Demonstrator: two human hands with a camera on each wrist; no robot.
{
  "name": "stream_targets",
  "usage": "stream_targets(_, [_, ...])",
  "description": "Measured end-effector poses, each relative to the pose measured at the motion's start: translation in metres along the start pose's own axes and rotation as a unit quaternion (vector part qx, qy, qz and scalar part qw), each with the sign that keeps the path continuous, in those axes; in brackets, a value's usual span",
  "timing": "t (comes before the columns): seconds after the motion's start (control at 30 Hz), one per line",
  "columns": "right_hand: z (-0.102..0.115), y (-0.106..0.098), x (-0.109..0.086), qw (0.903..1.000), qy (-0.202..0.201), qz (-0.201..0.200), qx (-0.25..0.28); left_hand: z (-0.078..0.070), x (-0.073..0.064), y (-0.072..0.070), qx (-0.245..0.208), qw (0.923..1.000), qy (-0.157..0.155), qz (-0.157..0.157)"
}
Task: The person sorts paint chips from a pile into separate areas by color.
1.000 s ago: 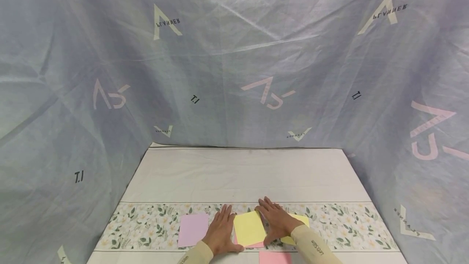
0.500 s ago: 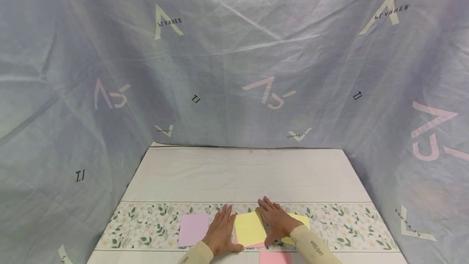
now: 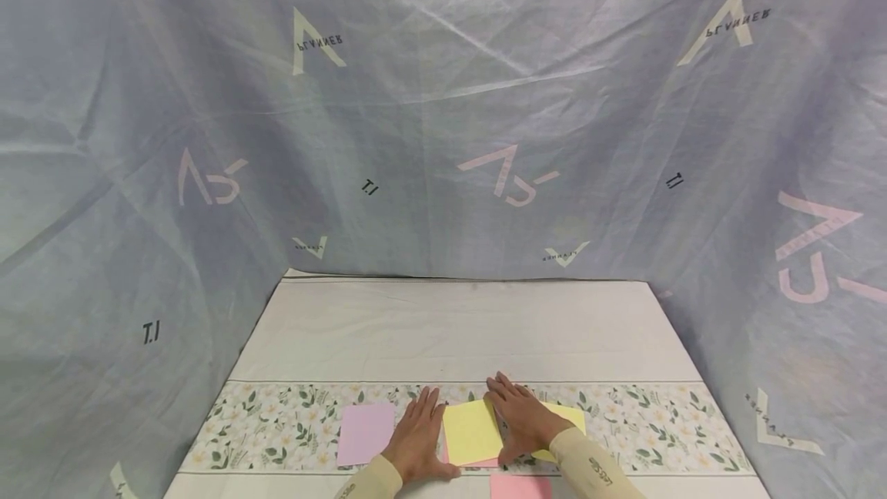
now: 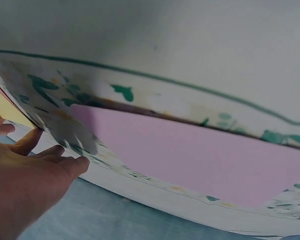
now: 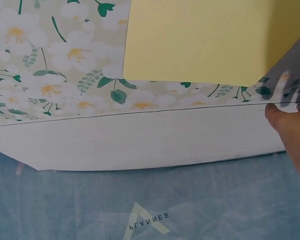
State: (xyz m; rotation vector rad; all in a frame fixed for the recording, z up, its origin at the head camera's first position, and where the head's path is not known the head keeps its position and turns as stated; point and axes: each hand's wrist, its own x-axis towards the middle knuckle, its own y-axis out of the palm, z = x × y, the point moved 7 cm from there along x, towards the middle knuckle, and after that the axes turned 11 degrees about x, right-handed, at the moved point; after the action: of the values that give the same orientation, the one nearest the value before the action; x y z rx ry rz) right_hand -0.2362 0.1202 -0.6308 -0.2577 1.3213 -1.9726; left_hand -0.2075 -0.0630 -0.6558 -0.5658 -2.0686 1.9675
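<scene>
The yellow sheet [image 3: 473, 431] lies flat on the flowery strip of the worktop [image 3: 457, 329], right between the two hands. The left hand [image 3: 418, 435] rests flat just beside the sheet's left edge, its fingers straight and pointing away from the person, and its thumb reaches along the near edge. The right hand [image 3: 521, 418] lies flat on the other side, fingers spread, touching the sheet's right edge — it holds nothing either. So the sheet is boxed in from both sides, and both hands are about equally close to it.

The sheet's longer side runs away from the person, tipped a little to the right. A pink sheet [image 3: 478, 463] peeks out from under its near edge. A second yellow sheet [image 3: 568, 416] lies partly under the right hand, and a purple sheet [image 3: 365, 433] lies to the left — near the left hand but not touching it.
</scene>
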Motion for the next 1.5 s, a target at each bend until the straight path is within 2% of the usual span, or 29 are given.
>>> stream_targets(0.37, [0.0028, 0.0005, -0.0028, 0.9997, -0.01, -0.022, -0.001, 0.0026, 0.0019, -0.0053, -0.027, 0.9995, 0.001, 0.019])
stream_targets(0.6, [0.0001, 0.0029, -0.0047, 0.9999, 0.001, -0.012, -0.002, 0.002, 0.0006, -0.0038, -0.036, 0.9991, 0.005, 0.021])
stream_targets(0.83, [0.0013, 0.0031, -0.0052, 1.0, 0.008, 0.001, -0.002, 0.002, 0.0007, -0.0043, -0.028, 0.9993, 0.009, 0.021])
stream_targets(1.37, [0.0047, 0.0015, -0.0043, 0.999, -0.015, -0.014, -0.039, 0.0, 0.0009, -0.01, -0.012, 0.9996, 0.025, 0.006])
stream_targets(1.5, [0.0057, 0.0014, -0.0046, 0.9991, -0.012, -0.012, -0.039, 0.0009, 0.0004, -0.0076, -0.008, 0.9996, 0.022, 0.014])
